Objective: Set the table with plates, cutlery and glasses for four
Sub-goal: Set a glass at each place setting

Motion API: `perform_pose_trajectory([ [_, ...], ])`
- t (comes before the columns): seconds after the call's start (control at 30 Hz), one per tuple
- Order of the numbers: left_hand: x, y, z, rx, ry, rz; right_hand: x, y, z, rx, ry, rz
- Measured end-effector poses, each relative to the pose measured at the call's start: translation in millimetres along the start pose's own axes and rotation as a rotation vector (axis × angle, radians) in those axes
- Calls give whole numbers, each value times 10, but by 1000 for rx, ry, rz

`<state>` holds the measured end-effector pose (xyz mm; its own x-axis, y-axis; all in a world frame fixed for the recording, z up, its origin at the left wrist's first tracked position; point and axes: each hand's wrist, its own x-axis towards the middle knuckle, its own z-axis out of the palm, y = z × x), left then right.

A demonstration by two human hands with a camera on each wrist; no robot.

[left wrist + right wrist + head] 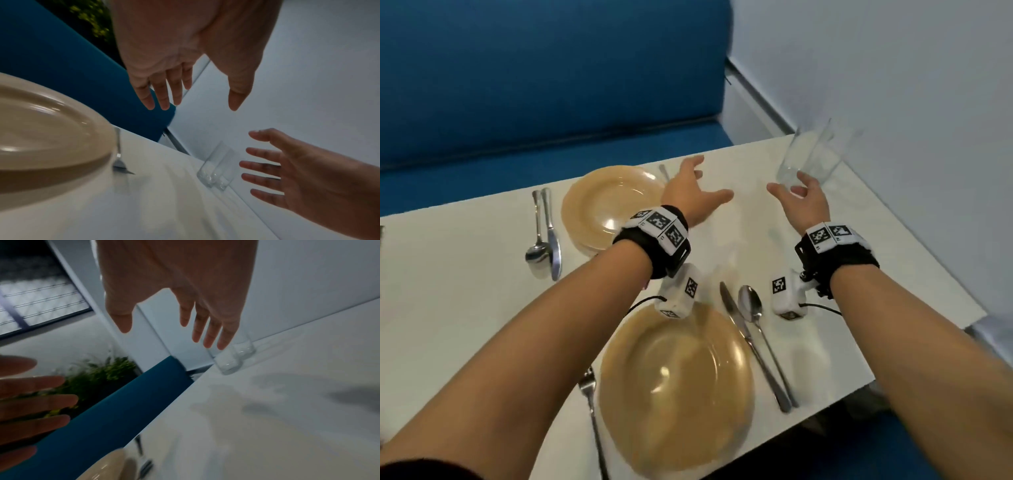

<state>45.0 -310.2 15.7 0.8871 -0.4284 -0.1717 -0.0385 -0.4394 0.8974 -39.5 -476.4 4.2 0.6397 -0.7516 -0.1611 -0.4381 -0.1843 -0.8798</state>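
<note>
While both hands (693,192) (803,198) hover, fingers wide, two glasses (813,156) beyond, wristband codes unreadable

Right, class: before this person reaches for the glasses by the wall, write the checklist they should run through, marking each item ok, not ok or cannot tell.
1. Left hand free, fingers spread: ok.
2. Right hand free, fingers spread: ok.
3. Glasses upright on the table: ok.
4. How many glasses stand there: two bases show in the left wrist view; more cannot be told.
5. Table between the hands and the glasses bare: ok.
6. Near plate has knife, spoon and fork, but no glass: not ok.
</note>
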Motion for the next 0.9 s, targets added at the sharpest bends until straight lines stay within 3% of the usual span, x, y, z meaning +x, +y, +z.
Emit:
perform_pose_trajectory([
  [0.27,1123,562,1564,14,-83,-68,1659,492,-839,-44,-17,146],
  [0.43,1644,654,2167,5,-21,-127,2429,672,-972,-5,-87,168],
  [0.63,1920,535,2419,-16,89,-151,2730,724,-834,111,-273,66],
  [0.9,1742,426,2315,4,133,-123,2550,797,-699,118,-151,-49],
])
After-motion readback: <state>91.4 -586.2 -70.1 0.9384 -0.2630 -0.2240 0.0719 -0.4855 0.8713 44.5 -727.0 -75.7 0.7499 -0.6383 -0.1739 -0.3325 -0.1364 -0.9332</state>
